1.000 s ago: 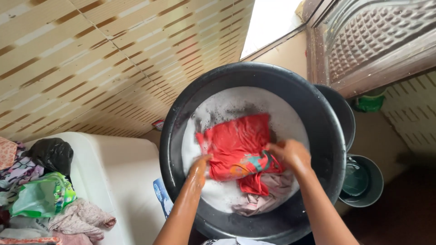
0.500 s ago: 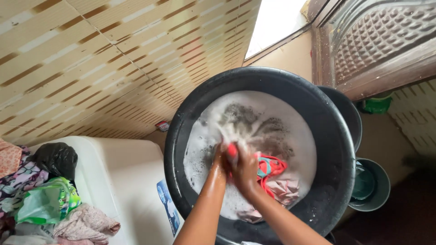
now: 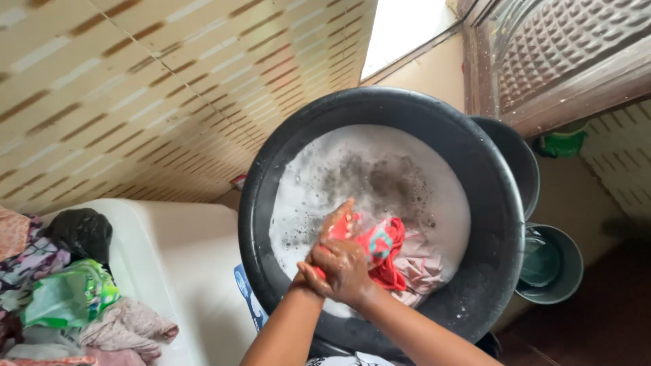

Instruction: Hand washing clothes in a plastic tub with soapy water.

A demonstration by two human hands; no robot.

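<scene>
Since a second ago both hands have drawn together and bunched the spread red cloth. Right hand is closed over the left hand, both gripping the red cloth just above the suds. A pale pink garment lies touching it in the soapy water of the black basin. Beside the basin's left rim a clothes pile rests on a white surface.

Suds at the top of the black basin were open. Lower middle was jammed with both hands and red cloth; laundry pile crowded lower left.
</scene>
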